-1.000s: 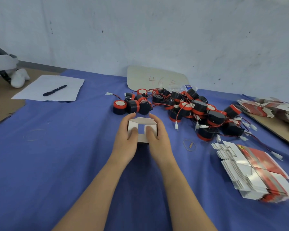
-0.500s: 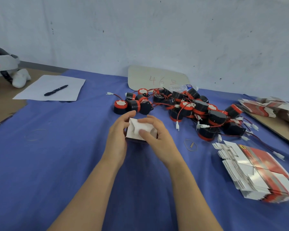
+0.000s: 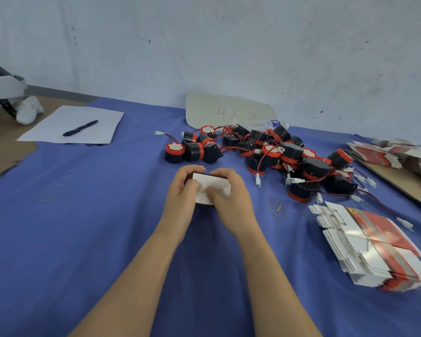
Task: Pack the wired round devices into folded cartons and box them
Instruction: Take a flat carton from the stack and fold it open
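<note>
While both hands close around it, a small white carton (image 3: 213,187) is held low over the blue cloth (image 3: 83,227) at mid-table. The left hand (image 3: 180,203) curls round its left end and the right hand (image 3: 232,205) round its right, thumbs pressed on the white top face. Fingers hide the carton's near edge and both ends. Whether anything lies inside, or whether it touches the cloth, cannot be told. Its long axis runs left to right across the view, with the broad white face turned up toward the camera and a dark edge along the far side. Just beyond, a tangled pile of black-and-red round devices (image 3: 277,154) trails thin wires. To the right lies a fanned stack of flat cartons (image 3: 374,249), its lower corner blurred. A rubber band (image 3: 276,208) lies between that stack and the hands. More flat cartons are cut off at the right edge.
</note>
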Demonstrator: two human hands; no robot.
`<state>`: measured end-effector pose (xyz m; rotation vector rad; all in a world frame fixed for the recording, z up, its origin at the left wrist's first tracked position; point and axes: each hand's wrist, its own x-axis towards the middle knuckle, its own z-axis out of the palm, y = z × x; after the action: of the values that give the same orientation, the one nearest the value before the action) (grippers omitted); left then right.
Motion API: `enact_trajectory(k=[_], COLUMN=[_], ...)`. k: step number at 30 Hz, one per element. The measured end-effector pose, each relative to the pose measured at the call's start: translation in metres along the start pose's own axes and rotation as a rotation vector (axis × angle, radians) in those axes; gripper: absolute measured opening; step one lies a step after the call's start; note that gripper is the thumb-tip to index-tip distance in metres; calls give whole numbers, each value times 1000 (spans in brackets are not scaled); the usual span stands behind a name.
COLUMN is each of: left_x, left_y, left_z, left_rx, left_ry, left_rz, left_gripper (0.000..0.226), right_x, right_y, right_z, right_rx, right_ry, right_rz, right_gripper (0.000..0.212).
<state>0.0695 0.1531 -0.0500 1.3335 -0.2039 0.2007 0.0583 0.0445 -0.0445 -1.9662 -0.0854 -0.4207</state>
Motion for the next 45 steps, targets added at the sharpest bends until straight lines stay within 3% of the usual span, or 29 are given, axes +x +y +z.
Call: enact_trajectory(k=[6,11,14,17,21,24,26,29,33,38,41,44,45], left_x=[4,10,12,13,12,12,10,10,11,9,9,7,7], left_y=[-4,-3,0,-1,-1,-7,-12,-16,-20,-21,-18,-13,-13], left_z=[0,3,-2,-7,-4,-5,-9,-12,-12,-12,-10,-8,-8], left_rx=[-14,121,72,57,95,379,560,567,566,540,428,263,236], left_ry=[101,187,87,44,3,32,60,69,67,163,145,133,137], left_rz=[-90,-198,-310,-254,-241,-232,-167,-128,-113,-93,-93,-89,-84], left_gripper=[28,45,36,21,21,33,33,28,34,36,31,23,23], right_x=[-2,-4,-4,0,3,0,-2,-3,-2,2,3,0,-1], right_y=[-4,-10,-8,-1,13,16,16,20,19,16,11,1,-3], right_z=[-3,4,5,0,-2,6,10,12,15,7,5,5,5], right_rx=[261,255,187,148,141,9,-36,-132,-217,80,119,249,269], right_ry=[21,161,173,115,27,23,43,12,-30,243,266,148,115], right_rz=[46,-90,-120,-52,17,-26,-38,-25,-12,92,128,127,139], right_gripper=[13,13,46,79,95,90,71,39,26,8,26,38,54])
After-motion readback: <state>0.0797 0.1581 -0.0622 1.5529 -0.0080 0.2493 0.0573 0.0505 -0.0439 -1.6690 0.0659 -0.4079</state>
